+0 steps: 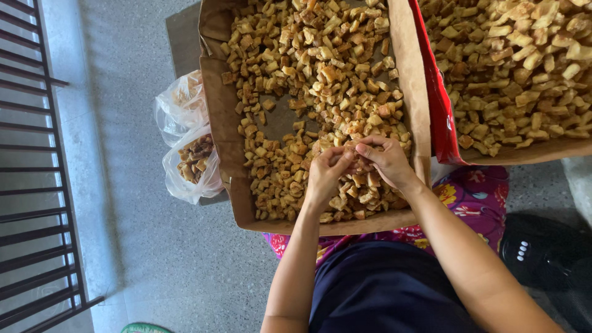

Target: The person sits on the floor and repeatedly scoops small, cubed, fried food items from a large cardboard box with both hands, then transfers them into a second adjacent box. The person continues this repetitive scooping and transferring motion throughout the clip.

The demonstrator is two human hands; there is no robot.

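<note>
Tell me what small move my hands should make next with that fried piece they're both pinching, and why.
Probably pull the piece apart between the left hand and right hand. Both sets of fingertips meet on it just above the cardboard box of golden chunks, so the bits would drop back into the box. The plastic bag beside it holds darker pieces.

You've got a matt brown cardboard tray [222, 111] in front of you, a bit creased at the walls, full of rough, dry-looking golden fried chunks [308, 68], and the second tray [524, 151] to the right has a glossy red printed flap [439, 105] on its side. The bags [185, 142] on the left are thin clear plastic, crinkly and shiny, sitting on a smooth speckled stone-type floor [135, 234] beside dark painted metal bars [37, 185]. Your lap is soft flowery cloth [475, 191], and the black thing [542, 253] at right looks like smooth plastic.
</note>
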